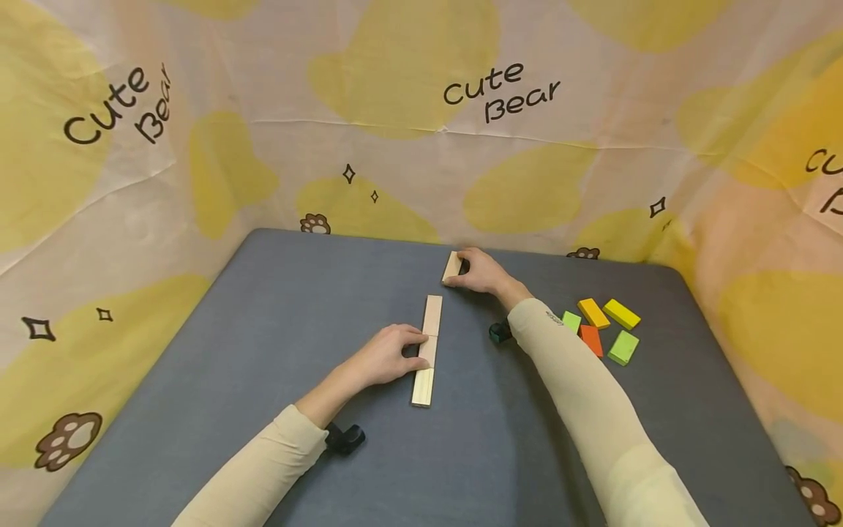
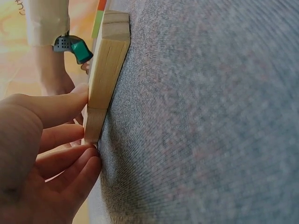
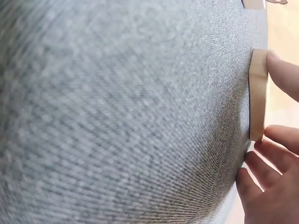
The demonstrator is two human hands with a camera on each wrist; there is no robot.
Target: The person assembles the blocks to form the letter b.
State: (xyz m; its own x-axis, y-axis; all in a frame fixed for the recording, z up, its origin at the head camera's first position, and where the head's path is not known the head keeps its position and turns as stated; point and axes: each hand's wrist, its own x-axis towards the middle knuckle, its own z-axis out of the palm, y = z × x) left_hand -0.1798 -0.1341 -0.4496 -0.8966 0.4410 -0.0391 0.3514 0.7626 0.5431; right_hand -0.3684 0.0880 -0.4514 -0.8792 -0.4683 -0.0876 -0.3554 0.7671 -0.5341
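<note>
Three plain wooden blocks lie end to end in a straight row running away from me; the near block (image 1: 424, 388) and the far block (image 1: 431, 316) flank the middle block (image 1: 427, 352). My left hand (image 1: 388, 355) holds the middle one, thumb and index finger toward its two ends. A wooden side face (image 2: 106, 70) shows beside the thumb in the left wrist view. Beyond the row, my right hand (image 1: 484, 272) grips another wooden block (image 1: 452, 268) by its ends, thumb at the near end. That block (image 3: 258, 93) rests on the table in the right wrist view.
On the right of the grey table (image 1: 296, 293) lie several coloured blocks: an orange block (image 1: 593, 313), a yellow block (image 1: 622, 315), a red block (image 1: 591, 339) and green blocks, one (image 1: 623, 348) nearer. A printed cloth (image 1: 395, 95) stands around the table edges.
</note>
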